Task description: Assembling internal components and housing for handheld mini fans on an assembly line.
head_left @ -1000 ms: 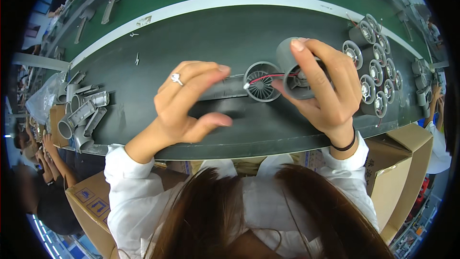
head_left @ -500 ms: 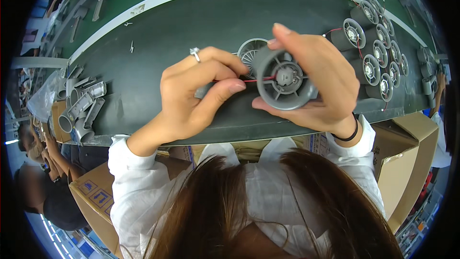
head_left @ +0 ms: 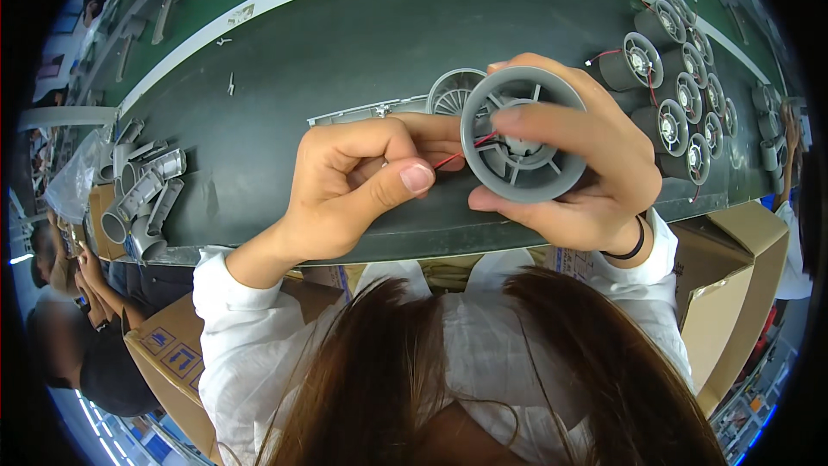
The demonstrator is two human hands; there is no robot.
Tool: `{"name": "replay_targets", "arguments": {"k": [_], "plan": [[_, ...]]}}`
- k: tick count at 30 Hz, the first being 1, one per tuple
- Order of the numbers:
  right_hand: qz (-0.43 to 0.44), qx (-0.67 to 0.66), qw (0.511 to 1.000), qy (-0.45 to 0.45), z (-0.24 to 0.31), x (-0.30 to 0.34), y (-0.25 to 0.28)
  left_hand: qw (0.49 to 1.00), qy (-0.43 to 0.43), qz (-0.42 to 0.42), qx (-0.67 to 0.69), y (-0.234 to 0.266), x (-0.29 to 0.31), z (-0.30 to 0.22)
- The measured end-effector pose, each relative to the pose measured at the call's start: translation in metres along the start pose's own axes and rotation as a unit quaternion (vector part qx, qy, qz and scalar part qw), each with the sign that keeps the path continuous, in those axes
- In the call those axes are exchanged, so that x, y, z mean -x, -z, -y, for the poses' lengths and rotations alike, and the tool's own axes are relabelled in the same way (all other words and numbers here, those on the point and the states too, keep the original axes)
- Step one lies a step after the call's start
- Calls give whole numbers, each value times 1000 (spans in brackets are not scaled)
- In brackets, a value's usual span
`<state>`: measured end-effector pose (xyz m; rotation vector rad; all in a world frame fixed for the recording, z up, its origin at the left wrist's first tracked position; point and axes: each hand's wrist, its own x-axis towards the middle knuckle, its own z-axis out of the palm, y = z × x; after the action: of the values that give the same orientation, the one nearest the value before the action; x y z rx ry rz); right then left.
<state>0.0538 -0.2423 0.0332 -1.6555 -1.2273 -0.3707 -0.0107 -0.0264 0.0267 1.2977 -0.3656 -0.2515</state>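
While the right hand (head_left: 608,160) holds the gray fan (head_left: 517,155): the left hand (head_left: 349,177) pinches the red wire (head_left: 448,160) that comes out of it.
Gray fan: it looks held up over the near part of the table (head_left: 345,43), with its round open side tipped toward the person. Thin spokes join its rim to the middle.
Right fingers: they curve around the outside, and one finger reaches across the open side, close to the middle. That finger is blurry, so I can't tell if it presses on anything.
Left fingers: they are close together, with the wire between thumb and finger. The wire's end is hidden from me.
Long gray part (head_left: 362,110): it lies on the table behind the hands, and its round cup (head_left: 453,91) peeks out past the fan. I can't tell if cup and fan touch.
Other fans (head_left: 687,95): they sit in a bunch on the right, some with loose wires.
Gray pipes (head_left: 138,200): they lie in a heap on the left.
Wire trouble: I think a hard tug could pull the wire loose. It could also snag on a spoke.
Dropping trouble: if the right fingers go slack, the round fan could slip and bump the cup.
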Motion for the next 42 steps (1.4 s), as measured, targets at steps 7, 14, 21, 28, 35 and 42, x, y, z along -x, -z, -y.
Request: {"name": "replay_targets", "arguments": {"k": [7, 14, 21, 28, 35, 42], "plan": [[-5, 10, 1000, -6, 0, -1, -4, 1000, -10, -21, 15, -3, 3, 0], [13, 8, 1000, -10, 5, -2, 2, 999, -20, 2, 38, -1, 3, 1], [6, -43, 999, -14, 0, 0, 2, 998, -36, -11, 49, -4, 2, 1], [0, -10, 999, -31, 7, 3, -9, 998, -27, -48, -28, -5, 7, 4], [8, 80, 994, 72, 13, 12, -24, 988, 0, -114, -107, -13, 12, 6], [44, 85, 994, 59, 15, 13, -20, 973, -31, -125, -190, -16, 12, 9]]}}
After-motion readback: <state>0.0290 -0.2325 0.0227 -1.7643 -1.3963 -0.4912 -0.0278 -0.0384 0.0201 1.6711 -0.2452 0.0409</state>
